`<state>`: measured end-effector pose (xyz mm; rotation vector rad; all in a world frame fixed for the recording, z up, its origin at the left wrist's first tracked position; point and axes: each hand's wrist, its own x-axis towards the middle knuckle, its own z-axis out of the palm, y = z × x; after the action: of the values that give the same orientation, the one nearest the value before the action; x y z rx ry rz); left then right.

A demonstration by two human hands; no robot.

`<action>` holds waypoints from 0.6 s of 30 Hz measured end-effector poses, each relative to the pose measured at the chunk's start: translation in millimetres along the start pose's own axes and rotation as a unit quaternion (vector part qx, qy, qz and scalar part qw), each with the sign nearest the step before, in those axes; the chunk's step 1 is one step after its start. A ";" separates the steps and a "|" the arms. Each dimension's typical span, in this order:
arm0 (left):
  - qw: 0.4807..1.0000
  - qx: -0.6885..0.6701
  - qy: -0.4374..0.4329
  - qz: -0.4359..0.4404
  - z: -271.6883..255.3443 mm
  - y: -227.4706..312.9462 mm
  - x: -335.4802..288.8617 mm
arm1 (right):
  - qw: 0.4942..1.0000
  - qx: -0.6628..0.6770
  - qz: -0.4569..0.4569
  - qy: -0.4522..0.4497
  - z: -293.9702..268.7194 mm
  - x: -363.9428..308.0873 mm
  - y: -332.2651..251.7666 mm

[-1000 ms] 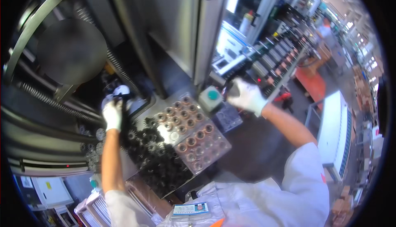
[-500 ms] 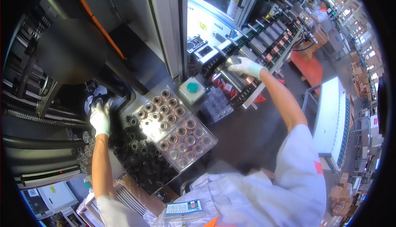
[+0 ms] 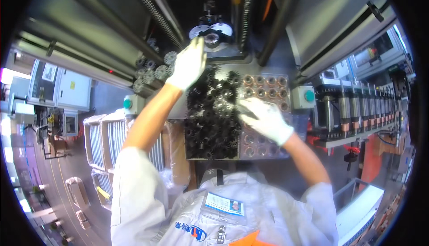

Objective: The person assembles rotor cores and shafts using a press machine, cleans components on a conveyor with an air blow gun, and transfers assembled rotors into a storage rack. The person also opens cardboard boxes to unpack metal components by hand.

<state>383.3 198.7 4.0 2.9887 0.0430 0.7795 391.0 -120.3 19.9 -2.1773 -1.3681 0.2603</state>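
Note:
My left hand [image 3: 190, 65], in a white glove, reaches up beside the press fixture [image 3: 212, 44], its fingers stretched out near a ring-shaped part seated there. Nothing shows in its grasp. My right hand [image 3: 267, 118], also gloved and somewhat blurred, hovers over the border between the black toothed parts [image 3: 210, 127] and the clear plastic tray [image 3: 250, 153]. Its fingers are apart, and I see nothing held in them. Copper-coloured ring parts [image 3: 271, 81] fill the tray's far pockets. Part of the tray lies hidden under the right hand.
Green-button boxes [image 3: 309, 95] stand on both sides of the bench. Grey toothed parts [image 3: 161, 72] are piled left of the fixture. A conveyor with metal cylinders [image 3: 357, 109] runs at the right. Cartons of long metal pieces [image 3: 96, 141] stand at the left. Vertical press columns [image 3: 283, 20] flank the fixture.
The view has swung left to face the press. My right hand has left the metal cylinder on the conveyor and come over to the tray. My left hand remains near the fixture.

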 end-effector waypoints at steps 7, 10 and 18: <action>0.957 0.057 -0.109 -0.261 -127.5 -120.4 -230.3 | 0.964 -0.151 -0.200 0.083 67.1 91.4 -23.6; 0.969 0.038 -0.062 -0.237 -117.9 -115.8 -221.7 | 0.965 -0.184 -0.188 -0.026 74.8 100.2 -13.9; 0.936 0.128 -0.072 -0.321 -91.4 -96.7 -170.8 | 0.975 -0.167 -0.134 0.060 49.3 81.1 -45.1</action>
<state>188.3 292.5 -5.2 2.9284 1.1239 0.4957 372.3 -17.1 13.4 -2.1891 -1.7128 -0.2147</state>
